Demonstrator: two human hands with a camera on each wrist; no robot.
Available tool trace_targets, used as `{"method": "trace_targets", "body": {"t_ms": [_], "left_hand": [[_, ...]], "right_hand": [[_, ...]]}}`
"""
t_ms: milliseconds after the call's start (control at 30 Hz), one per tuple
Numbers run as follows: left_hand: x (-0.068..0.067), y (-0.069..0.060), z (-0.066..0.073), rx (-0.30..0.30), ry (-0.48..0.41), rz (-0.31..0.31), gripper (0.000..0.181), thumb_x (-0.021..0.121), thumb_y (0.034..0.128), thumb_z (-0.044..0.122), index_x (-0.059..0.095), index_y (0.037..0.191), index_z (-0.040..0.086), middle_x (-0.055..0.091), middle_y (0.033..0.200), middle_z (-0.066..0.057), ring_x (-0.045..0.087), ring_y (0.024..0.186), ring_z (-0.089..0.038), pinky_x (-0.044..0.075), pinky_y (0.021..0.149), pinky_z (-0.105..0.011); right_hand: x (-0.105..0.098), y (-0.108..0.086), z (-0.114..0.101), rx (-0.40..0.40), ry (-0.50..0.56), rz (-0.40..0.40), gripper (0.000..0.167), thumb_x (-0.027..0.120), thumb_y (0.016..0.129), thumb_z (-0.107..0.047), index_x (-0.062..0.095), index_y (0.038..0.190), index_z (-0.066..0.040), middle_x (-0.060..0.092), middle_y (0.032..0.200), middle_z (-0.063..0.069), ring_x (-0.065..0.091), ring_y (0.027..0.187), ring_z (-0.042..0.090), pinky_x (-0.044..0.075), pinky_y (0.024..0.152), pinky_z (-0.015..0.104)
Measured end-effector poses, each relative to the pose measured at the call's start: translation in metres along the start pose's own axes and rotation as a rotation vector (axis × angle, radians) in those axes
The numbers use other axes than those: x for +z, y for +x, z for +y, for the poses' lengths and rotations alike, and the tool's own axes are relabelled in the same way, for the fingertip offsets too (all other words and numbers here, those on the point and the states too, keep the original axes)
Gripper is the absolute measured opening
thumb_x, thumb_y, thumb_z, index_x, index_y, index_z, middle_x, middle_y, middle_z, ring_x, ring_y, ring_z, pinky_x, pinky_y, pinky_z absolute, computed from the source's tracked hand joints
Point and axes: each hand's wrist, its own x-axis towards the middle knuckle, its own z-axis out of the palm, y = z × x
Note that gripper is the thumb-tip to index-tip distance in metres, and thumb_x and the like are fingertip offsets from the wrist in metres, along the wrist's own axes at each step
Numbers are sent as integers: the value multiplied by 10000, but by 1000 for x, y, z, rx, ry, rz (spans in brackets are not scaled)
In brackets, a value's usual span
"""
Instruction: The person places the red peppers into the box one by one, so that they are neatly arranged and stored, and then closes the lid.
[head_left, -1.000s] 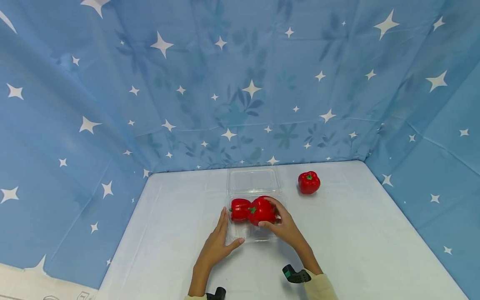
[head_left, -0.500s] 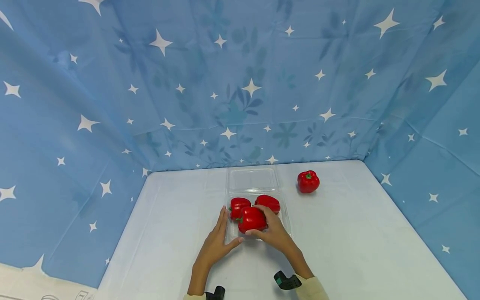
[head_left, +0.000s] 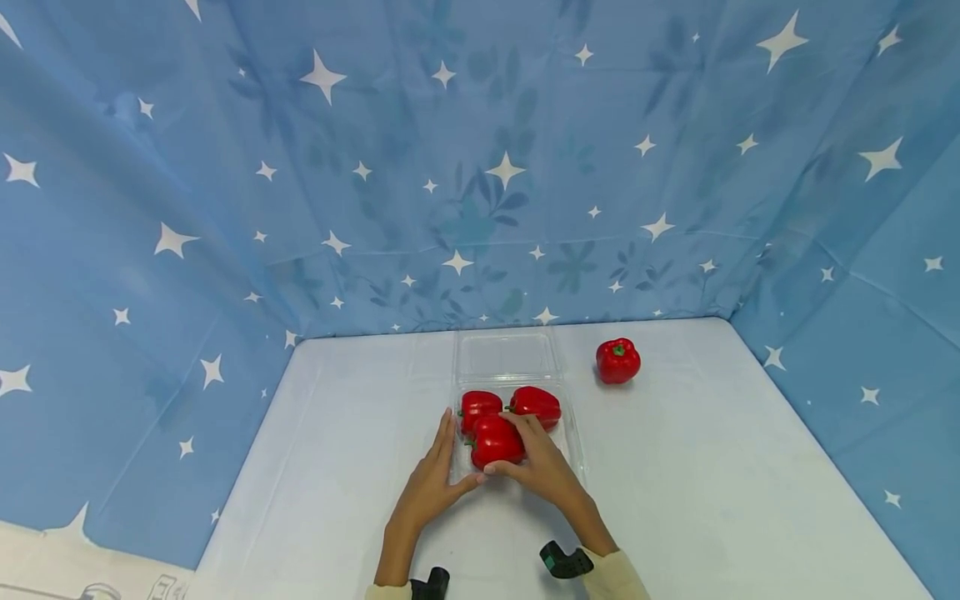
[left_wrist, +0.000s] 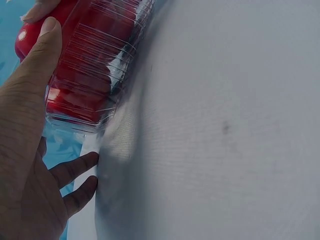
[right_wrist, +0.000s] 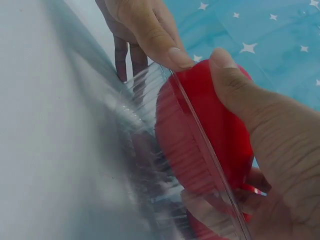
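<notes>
At the lower centre of the frame, a person's right hand (head_left: 546, 468) is gripping a red front pepper (head_left: 498, 442), thumb on its near side and fingers curling over its far side. The left hand (head_left: 430, 490) is spreading its thumb away from nearly straight fingers along the left of a clear container (head_left: 574, 442). The pepper is sitting partly below the rim, its stem pointing left. Behind it, a left pepper (head_left: 482, 402) and a right pepper (head_left: 540, 403) are lying in the container; its lid (head_left: 506, 354) is standing open above them in the frame. Settling the front pepper well probably means steadying the wall, lowering gently without squashing its neighbours, and freeing the fingertips before letting go.
</notes>
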Motion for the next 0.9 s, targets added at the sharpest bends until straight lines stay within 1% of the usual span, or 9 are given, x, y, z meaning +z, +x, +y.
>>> {"method": "trace_targets", "body": {"t_ms": [100,233,400,467,567,700,800,900], "left_hand": [[0,1,-1,-4,0,-1,1103,650,790,678,57,1587,201,70,1654,30,307,1451,-342,427,1046,-582],[1,0,-2,1,-4,9,1091,659,791,665,84,1586,188,96,1655,0,329,1440,-363,438,1027,-597],[1,0,-1,-22,-5,-5,1090,649,785,682,83,1586,207,77,1654,39,316,1451,-340,428,1042,-588],[1,0,-1,-30,-1,-13,1087,642,787,686,75,1586,216,63,1654,57,304,1459,-325,421,1053,-581],[1,0,-1,-27,-3,-12,1078,642,794,678,79,1586,210,59,1656,50,302,1461,-331,422,1050,-589],[1,0,0,-26,-6,-7,1075,648,792,674,92,1586,208,73,1656,40,317,1453,-345,430,1038,-596],[1,0,0,-31,-6,-6,1080,651,787,676,92,1586,211,83,1656,38,323,1451,-347,435,1033,-595],[1,0,0,-35,-4,-7,1078,648,788,678,93,1586,211,88,1656,34,323,1452,-344,436,1031,-598]], "right_hand": [[-1,0,1,-16,12,-15,813,764,785,-496,435,1456,-177,529,1357,122,530,1284,338,502,980,545],[-3,-1,0,-51,55,-28,729,736,845,-391,435,1453,-123,531,1377,132,519,1295,344,482,1009,538],[-2,0,0,-68,72,-26,700,733,852,-378,443,1428,-106,504,1446,133,489,1338,352,467,1028,530],[-1,0,0,-70,56,-20,692,738,847,-384,456,1419,-115,519,1429,123,504,1324,337,473,1027,520],[0,0,1,-71,26,-4,681,746,837,-397,485,1407,-132,550,1361,107,542,1272,311,495,1008,503],[2,1,1,-82,-1,38,657,753,827,-410,528,1375,-126,570,1249,100,588,1179,291,537,946,497],[4,1,2,-75,-24,55,658,766,813,-418,550,1364,-131,585,1215,95,607,1142,279,548,929,486],[6,2,2,-63,-75,63,667,763,808,-446,559,1368,-147,606,1193,85,627,1098,251,560,920,458]]}}
